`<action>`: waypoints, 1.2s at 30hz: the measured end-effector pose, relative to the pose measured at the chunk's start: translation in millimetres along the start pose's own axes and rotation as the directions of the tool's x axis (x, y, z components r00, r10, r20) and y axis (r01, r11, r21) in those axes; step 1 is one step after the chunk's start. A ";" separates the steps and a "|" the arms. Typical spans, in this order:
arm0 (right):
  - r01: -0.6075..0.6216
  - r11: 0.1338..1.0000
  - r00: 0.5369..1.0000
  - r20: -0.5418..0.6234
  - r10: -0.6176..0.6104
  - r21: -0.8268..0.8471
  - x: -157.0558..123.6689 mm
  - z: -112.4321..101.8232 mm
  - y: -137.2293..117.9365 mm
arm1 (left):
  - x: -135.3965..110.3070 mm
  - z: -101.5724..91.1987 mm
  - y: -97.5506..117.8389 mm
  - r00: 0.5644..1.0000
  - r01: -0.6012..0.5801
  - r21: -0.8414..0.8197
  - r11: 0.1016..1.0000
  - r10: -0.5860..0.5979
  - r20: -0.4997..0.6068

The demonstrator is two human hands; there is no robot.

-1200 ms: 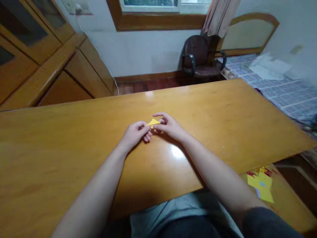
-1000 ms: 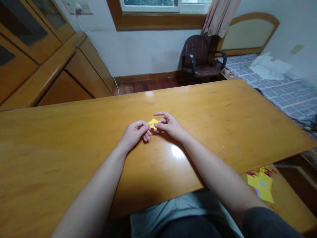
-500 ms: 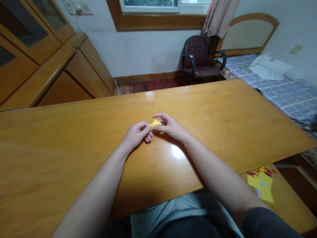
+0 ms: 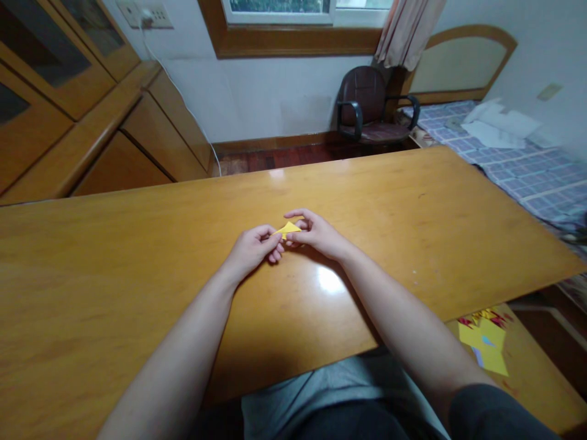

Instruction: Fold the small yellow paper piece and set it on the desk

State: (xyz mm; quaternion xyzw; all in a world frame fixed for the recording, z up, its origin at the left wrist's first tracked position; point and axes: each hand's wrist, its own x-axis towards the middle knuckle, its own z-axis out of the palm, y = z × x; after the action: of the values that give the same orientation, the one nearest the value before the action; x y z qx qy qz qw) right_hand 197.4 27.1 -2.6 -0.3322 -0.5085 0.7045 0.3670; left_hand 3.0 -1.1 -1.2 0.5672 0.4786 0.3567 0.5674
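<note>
A small folded piece of yellow paper [image 4: 288,228], roughly triangular, is held between my two hands just above the wooden table [image 4: 151,269]. My left hand [image 4: 258,243] pinches its left corner between thumb and fingers. On the other side, my right hand [image 4: 316,233] grips the right and lower edge with the thumb in front, its index finger stretched out above the paper. The fingers behind the paper are partly hidden.
Yellow paper sheets [image 4: 486,348] lie on a lower surface at the right, with several small red and yellow folded pieces [image 4: 486,316] beside them. Beyond the table stand a chair [image 4: 367,104] and a bed [image 4: 513,159]. A wooden cabinet [image 4: 105,134] is at the left.
My right hand has shifted slightly to the right, and a little more of the paper's lower part shows between the thumbs. My left hand stays nearly still.
</note>
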 end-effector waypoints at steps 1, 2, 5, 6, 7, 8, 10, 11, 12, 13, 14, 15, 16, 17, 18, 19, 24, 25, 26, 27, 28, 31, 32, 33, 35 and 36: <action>0.002 1.000 1.000 -0.003 -0.002 -0.005 0.0 0.1 -0.2 | 0.2 0.0 -0.2 1.000 0.000 -0.001 1.000 0.000 -0.001; 0.007 1.000 1.000 -0.008 -0.007 -0.012 -0.1 0.3 -0.5 | 0.3 0.0 -0.5 1.000 0.000 -0.003 1.000 0.000 -0.005; 0.027 0.999 0.999 -0.033 -0.029 -0.039 0.1 1.7 -0.9 | 0.5 0.9 -1.2 1.000 0.001 -0.004 1.000 -0.001 -0.025; 0.036 0.998 0.998 -0.042 -0.038 -0.044 0.3 2.2 -0.7 | 0.4 1.3 -1.2 1.000 0.002 0.002 1.000 -0.002 -0.028; 0.044 0.998 0.998 -0.049 -0.047 -0.048 0.5 2.7 -0.2 | 0.3 1.8 -1.2 1.000 0.004 0.012 1.000 -0.004 -0.029; 0.050 0.997 0.997 -0.054 -0.053 -0.052 0.7 3.1 0.4 | 0.0 2.1 -1.1 1.000 0.007 0.025 1.000 -0.006 -0.027; 0.054 0.997 0.997 -0.057 -0.057 -0.060 1.2 3.6 1.8 | -0.5 2.5 -0.9 1.000 0.010 0.046 0.999 -0.009 -0.025; 0.055 0.997 0.997 -0.054 -0.058 -0.063 1.3 3.6 2.3 | -0.8 2.4 -0.8 1.000 0.011 0.052 0.999 -0.009 -0.025; 0.055 0.996 0.997 -0.049 -0.058 -0.066 1.3 3.6 2.8 | -1.1 2.1 -0.6 1.000 0.008 0.053 0.999 -0.006 -0.025; 0.055 0.996 0.997 -0.045 -0.058 -0.069 1.3 3.5 3.0 | -1.4 1.6 -0.5 1.000 0.005 0.051 0.999 -0.004 -0.023; 0.054 0.996 0.998 -0.042 -0.057 -0.071 1.2 3.3 2.9 | -1.7 1.0 -0.2 1.000 0.003 0.044 0.999 -0.002 -0.019; 0.052 0.996 0.998 -0.041 -0.055 -0.071 1.0 3.0 2.7 | -2.1 0.3 0.3 1.000 0.002 0.032 0.999 -0.002 -0.016; 0.048 0.997 0.998 -0.042 -0.051 -0.068 0.8 2.6 2.3 | -2.4 -0.4 0.8 1.000 0.005 0.018 1.000 -0.004 -0.011; 0.042 0.997 0.998 -0.044 -0.045 -0.062 0.6 2.2 1.9 | -2.7 -0.9 1.4 1.000 0.008 0.001 1.000 -0.008 -0.005; 0.036 0.998 0.998 -0.047 -0.038 -0.054 0.4 1.9 1.4 | -3.0 -1.4 2.0 1.000 0.012 -0.017 1.000 -0.012 0.002; 0.029 0.999 0.998 -0.050 -0.031 -0.044 0.3 1.6 0.9 | -3.2 -1.7 2.5 1.000 0.016 -0.034 0.999 -0.016 0.011; 0.011 1.000 0.998 -0.061 -0.010 0.018 0.0 1.5 -0.9 | -3.1 -1.5 2.9 1.000 0.021 -0.099 0.995 -0.020 0.017; 0.012 1.000 0.998 -0.062 -0.010 0.028 0.0 1.6 -1.0 | -2.8 -1.5 2.5 1.000 0.021 -0.113 0.993 -0.020 0.010; 0.013 0.999 0.998 -0.063 -0.010 0.036 0.0 1.7 -1.1 | -2.5 -1.7 2.0 1.000 0.020 -0.126 0.992 -0.020 0.006; 0.013 0.999 0.998 -0.064 -0.011 0.041 0.0 1.8 -1.2 | -2.3 -2.0 1.5 1.000 0.019 -0.134 0.991 -0.018 0.005; 0.014 0.999 0.998 -0.067 -0.011 0.045 0.0 1.8 -1.4 | -2.0 -2.3 1.0 1.000 0.016 -0.138 0.990 -0.016 0.005; 0.006 0.999 0.997 -0.078 -0.003 0.049 0.0 1.7 -1.6 | -1.8 -3.1 0.6 1.000 -0.004 -0.155 0.988 0.001 -0.019; 0.006 0.999 0.997 -0.083 -0.002 0.049 0.0 1.7 -1.5 | -1.9 -3.2 0.9 0.999 -0.012 -0.162 0.987 0.007 -0.032; 0.008 0.999 0.996 -0.086 -0.004 0.050 0.0 1.6 -1.3 | -2.2 -3.2 1.4 0.999 -0.016 -0.164 0.986 0.010 -0.039; 0.019 0.998 0.996 -0.086 -0.014 0.053 0.2 1.6 -0.6 | -2.8 -2.9 2.3 0.999 -0.022 -0.147 0.989 0.016 -0.039; 0.025 0.998 0.996 -0.082 -0.021 0.051 0.3 1.6 0.0 | -3.1 -2.7 2.5 0.999 -0.025 -0.135 0.991 0.020 -0.036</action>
State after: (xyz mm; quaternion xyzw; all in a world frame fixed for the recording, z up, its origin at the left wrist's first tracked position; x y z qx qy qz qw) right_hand 195.9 26.6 -2.2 -0.3450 -0.4784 0.6991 0.4042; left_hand -0.1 -3.0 2.0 0.5264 0.4566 0.4044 0.5923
